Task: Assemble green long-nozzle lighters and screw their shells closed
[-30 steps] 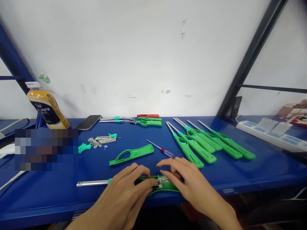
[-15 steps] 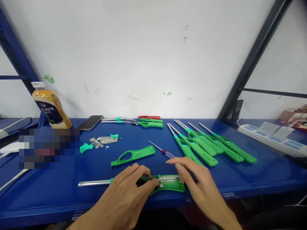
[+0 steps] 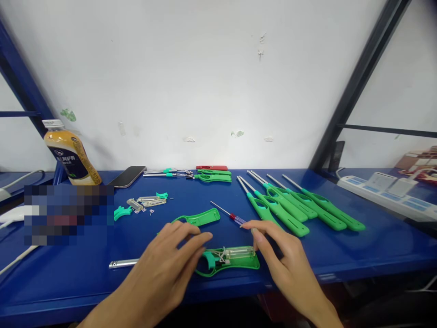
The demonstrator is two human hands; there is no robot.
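Observation:
An opened green lighter [image 3: 235,262] lies across the table's front edge, its metal tube pointing left. Inside its half shell sit a clear fuel tank [image 3: 239,252], some wires and a teal trigger [image 3: 210,259]. My left hand [image 3: 170,262] hovers over the tube end, fingers apart and holding nothing, covering part of the lighter. At the tank's right end is my right hand [image 3: 280,255], thumb and forefinger apart, a fingertip near or touching the tank. Behind my left hand lies the loose green cover half [image 3: 205,217], partly hidden.
A screwdriver [image 3: 228,212] lies behind my right hand, with several assembled green lighters [image 3: 290,205] to its right. Loose tanks and teal triggers [image 3: 123,212] lie at left, near a phone [image 3: 129,176] and a bottle [image 3: 73,157]. A power strip [image 3: 385,196] is at far right.
My left hand has lifted off the lighter's middle and moved left, its fingers parting and uncovering the trigger and wires. My right hand has barely shifted.

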